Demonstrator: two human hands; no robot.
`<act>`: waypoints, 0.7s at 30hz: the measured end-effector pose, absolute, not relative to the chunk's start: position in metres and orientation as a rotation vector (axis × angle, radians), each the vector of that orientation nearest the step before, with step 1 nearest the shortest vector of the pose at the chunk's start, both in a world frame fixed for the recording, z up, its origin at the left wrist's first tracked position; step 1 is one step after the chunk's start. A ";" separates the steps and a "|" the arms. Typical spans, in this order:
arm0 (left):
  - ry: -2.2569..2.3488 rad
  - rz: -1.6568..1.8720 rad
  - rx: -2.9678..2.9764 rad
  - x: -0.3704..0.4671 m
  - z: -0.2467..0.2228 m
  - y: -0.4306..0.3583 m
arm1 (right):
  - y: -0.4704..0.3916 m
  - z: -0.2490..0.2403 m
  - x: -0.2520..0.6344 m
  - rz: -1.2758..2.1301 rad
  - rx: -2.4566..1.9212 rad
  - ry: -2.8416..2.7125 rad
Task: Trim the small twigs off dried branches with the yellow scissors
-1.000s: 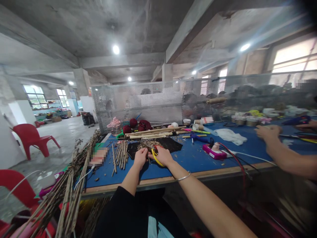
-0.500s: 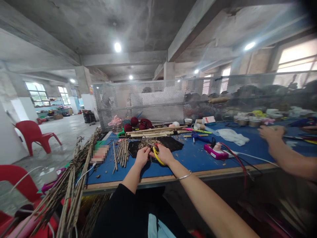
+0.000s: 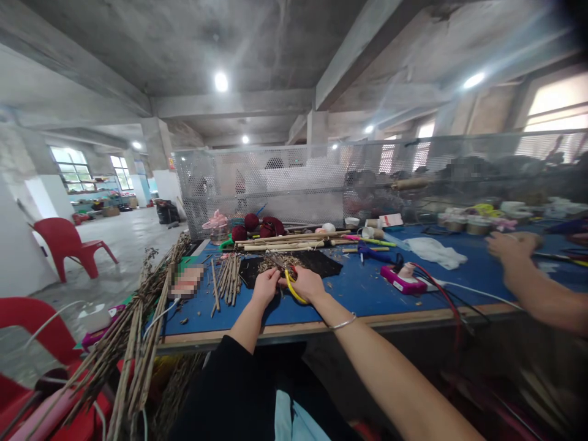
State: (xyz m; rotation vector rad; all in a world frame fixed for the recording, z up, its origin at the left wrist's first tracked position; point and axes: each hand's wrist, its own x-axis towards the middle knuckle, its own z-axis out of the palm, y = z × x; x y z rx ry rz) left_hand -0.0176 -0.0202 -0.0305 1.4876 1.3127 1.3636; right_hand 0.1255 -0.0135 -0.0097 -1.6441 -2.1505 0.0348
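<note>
My right hand is closed on yellow-handled scissors, whose blades point up and left over a black cloth. My left hand is pinched just left of the scissors; what its fingers hold is too small to make out. Small brown plant clippings are heaped on the cloth beyond both hands. Cut sticks lie side by side to the left of the cloth.
Long dry stalks lean over the blue table's left end. Behind the cloth are long sticks and dark red yarn balls. A magenta power strip sits to the right. Another person's hand is at the far right.
The view has shifted slightly. The scissors stay in my right hand, and both my hands keep nearly the same place. The other person's hand still touches a roundish object.
</note>
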 end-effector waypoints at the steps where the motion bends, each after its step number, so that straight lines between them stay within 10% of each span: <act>1: 1.324 1.366 1.481 -0.017 -0.030 -0.021 | -0.014 -0.010 0.125 0.037 -1.651 -2.153; 21: 1.290 1.430 1.281 -0.016 -0.024 -0.024 | -0.018 -0.010 0.123 0.021 -1.675 -2.113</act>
